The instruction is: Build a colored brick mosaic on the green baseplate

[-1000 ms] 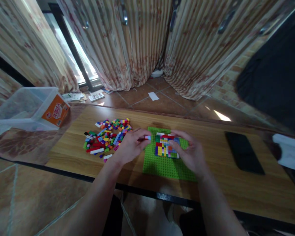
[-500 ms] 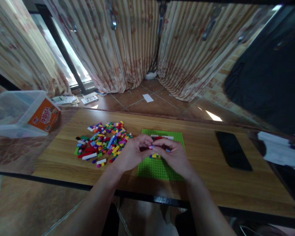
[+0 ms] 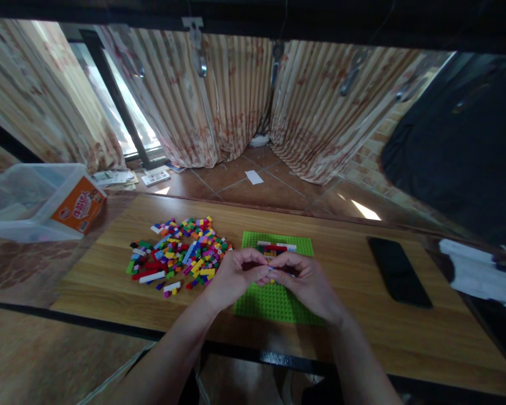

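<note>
My left hand (image 3: 239,277) and my right hand (image 3: 304,279) meet above the green baseplate (image 3: 274,309), both closed in a pinch. Between their fingertips shows a sliver of a small building brick (image 3: 271,268), bluish and mostly covered by the fingers. Behind the fingers, red and white bricks (image 3: 277,247) form a row on the baseplate. A few yellow bricks are partly visible there too, and the hands hide the rest. To the left of my left hand spreads a pile of loose, many-coloured bricks (image 3: 188,256).
A black phone (image 3: 399,273) lies on the right of the wooden table (image 3: 337,242). At the far left stands a clear plastic box (image 3: 34,225) with an orange label. White papers (image 3: 476,270) lie beyond the right edge. Striped curtains (image 3: 231,101) hang behind.
The camera view has tilted up, so everything sits slightly lower. My hands stay together over the baseplate; their fingertips have closed further over the brick, of which less shows.
</note>
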`<state>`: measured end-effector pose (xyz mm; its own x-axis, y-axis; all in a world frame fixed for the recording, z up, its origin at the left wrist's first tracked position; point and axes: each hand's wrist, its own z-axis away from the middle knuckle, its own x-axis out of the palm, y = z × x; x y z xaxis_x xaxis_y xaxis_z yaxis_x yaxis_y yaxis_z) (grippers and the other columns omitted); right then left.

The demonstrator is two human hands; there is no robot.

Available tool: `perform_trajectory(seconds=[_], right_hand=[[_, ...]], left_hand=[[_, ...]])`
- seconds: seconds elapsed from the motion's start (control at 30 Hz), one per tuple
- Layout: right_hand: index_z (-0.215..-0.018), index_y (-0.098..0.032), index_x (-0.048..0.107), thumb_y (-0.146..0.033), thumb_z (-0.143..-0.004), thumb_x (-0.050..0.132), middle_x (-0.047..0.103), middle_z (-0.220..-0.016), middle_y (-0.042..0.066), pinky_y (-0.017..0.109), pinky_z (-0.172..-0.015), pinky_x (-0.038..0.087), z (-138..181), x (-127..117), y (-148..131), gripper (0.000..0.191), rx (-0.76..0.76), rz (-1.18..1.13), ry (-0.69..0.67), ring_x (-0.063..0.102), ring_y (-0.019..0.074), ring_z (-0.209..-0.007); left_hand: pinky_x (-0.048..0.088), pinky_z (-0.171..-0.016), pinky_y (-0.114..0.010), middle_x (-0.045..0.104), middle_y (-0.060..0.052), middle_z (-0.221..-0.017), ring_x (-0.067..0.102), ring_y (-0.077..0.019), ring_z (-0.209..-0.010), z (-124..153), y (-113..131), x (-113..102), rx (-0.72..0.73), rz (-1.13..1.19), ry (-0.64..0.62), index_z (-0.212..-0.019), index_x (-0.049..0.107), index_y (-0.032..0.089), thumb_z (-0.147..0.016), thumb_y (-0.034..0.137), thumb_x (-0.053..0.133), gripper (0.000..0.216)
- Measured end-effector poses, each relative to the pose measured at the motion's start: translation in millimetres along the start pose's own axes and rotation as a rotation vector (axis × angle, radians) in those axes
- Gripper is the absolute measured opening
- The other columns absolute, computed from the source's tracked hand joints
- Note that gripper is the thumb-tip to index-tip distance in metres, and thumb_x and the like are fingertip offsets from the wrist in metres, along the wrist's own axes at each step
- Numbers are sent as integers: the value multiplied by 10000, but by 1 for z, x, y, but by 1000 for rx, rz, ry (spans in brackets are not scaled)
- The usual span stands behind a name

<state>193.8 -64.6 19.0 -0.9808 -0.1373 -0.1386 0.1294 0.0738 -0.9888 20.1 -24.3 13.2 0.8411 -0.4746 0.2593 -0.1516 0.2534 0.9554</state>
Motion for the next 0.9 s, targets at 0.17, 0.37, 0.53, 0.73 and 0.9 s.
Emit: perform_trajectory(seconds=[0.17, 0.37, 0.53, 0.73, 0.9], right_hand=[[-851, -226, 754, -386, -780, 767, 751, -785, 14, 290, -695, 550, 0, -3, -2, 176, -16, -88, 35, 685, 153, -715], [-980, -274, 769, -388, -764, 771, 764, -927, 20, 315, -732, 549, -3, -3, 6, 245, -19, -131, 139, 686, 172, -799], [-961, -248, 768, -402, -802, 703, 761, -960, 39, 341, -771, 547, -10, -9, 17, 231, 1, 65, 422, 693, 202, -857], [-957, -231, 755, -356, -865, 605, 756, -986, 53, 382, -885, 510, -18, -14, 20, 216, -71, 391, 533, 680, 217, -939], [-914, -247, 774, -319, -852, 635, 741, -1069, 67, 430, -1018, 425, -29, -10, 33, 168, -177, 514, 513, 628, 226, -1073]], left_hand=[[506, -601, -234, 663, -4, -651, 611, -98, -576, 0, 0, 2, -48, 140, 14, -773, 672, 124, -653, 360, 845, 316], [497, -606, -224, 652, -2, -670, 612, -99, -599, 0, 2, 0, -58, 140, 9, -786, 651, 127, -670, 361, 834, 319], [474, -596, -226, 634, 11, -708, 590, -103, -610, -5, 3, -22, 47, -135, 98, -847, 640, 149, -763, 299, 721, 191], [435, -661, -255, 652, -21, -761, 586, -138, -703, -7, 5, -49, 289, -898, 188, -811, 672, 162, -845, 123, 542, 140], [428, -656, -254, 655, -24, -764, 582, -135, -687, -7, 3, -51, 284, -1062, 159, -806, 665, 162, -849, 76, 514, 178]])
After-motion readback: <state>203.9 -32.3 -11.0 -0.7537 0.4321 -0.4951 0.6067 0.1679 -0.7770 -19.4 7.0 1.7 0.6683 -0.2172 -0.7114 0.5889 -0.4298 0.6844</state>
